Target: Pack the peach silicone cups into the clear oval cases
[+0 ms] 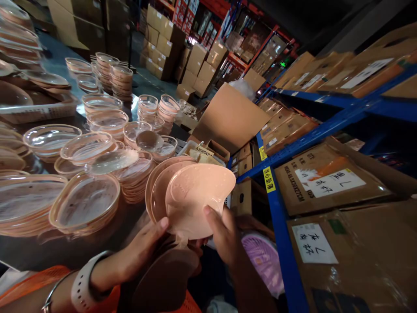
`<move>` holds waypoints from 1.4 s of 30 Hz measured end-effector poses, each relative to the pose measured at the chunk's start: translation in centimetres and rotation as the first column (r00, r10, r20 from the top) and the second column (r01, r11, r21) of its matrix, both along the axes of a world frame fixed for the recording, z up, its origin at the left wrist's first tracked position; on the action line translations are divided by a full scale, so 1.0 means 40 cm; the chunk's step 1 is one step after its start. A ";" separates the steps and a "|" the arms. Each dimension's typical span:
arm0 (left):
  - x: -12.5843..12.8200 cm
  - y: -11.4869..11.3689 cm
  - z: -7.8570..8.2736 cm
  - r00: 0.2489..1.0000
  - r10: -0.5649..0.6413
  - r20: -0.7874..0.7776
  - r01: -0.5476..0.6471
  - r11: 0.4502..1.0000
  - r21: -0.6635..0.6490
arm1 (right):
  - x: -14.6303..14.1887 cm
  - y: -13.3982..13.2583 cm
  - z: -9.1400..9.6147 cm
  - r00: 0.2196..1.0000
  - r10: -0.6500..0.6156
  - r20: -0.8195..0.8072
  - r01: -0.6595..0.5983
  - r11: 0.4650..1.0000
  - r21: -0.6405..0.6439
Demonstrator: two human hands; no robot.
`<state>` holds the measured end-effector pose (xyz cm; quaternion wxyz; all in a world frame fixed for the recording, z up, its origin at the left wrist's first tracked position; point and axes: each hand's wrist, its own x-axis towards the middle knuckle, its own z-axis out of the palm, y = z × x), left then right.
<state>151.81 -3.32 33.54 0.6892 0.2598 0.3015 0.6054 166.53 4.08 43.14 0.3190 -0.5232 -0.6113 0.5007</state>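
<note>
A stack of beige silicone bra cups (198, 195) is held up in front of me, the cups nested and fanned to the left. My left hand (140, 254), with a white band on its wrist, grips the lower left edge, its thumb on the front cup. At the lower right, my right hand (224, 234) pinches the front cup between its thumb and fingers behind. A second cup (166, 278) hangs below, joined to the front one by a narrow strip. Most fingers are hidden behind the cups.
Many stacks of cups with clear covers (87, 200) stand on the dark table at left, beside a white tray (39, 111). A blue shelf rack (283, 243) with labelled cartons (329, 182) rises at right. Below sits a purple basket (262, 261); an open carton (231, 117) stands ahead.
</note>
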 end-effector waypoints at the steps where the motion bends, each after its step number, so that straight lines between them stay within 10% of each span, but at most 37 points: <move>1: -0.002 -0.004 0.001 0.999 -0.031 0.033 0.031 0.999 -0.006 | 0.001 -0.001 -0.003 1.000 -0.025 0.005 0.025 0.999 0.020; 13: 0.000 -0.034 0.003 0.992 -0.009 0.130 0.017 0.998 -0.059 | 0.004 0.001 -0.044 0.997 0.002 -0.076 -0.002 1.000 0.008; 23: -0.023 -0.055 0.018 0.978 0.049 -0.205 -0.027 0.993 0.112 | -0.023 0.018 -0.004 0.978 0.065 -0.199 -0.058 0.997 0.043; 42: -0.022 -0.109 0.058 0.893 0.235 -0.384 -0.251 0.968 0.008 | -0.049 0.010 -0.018 0.976 0.038 -0.214 0.003 0.982 0.187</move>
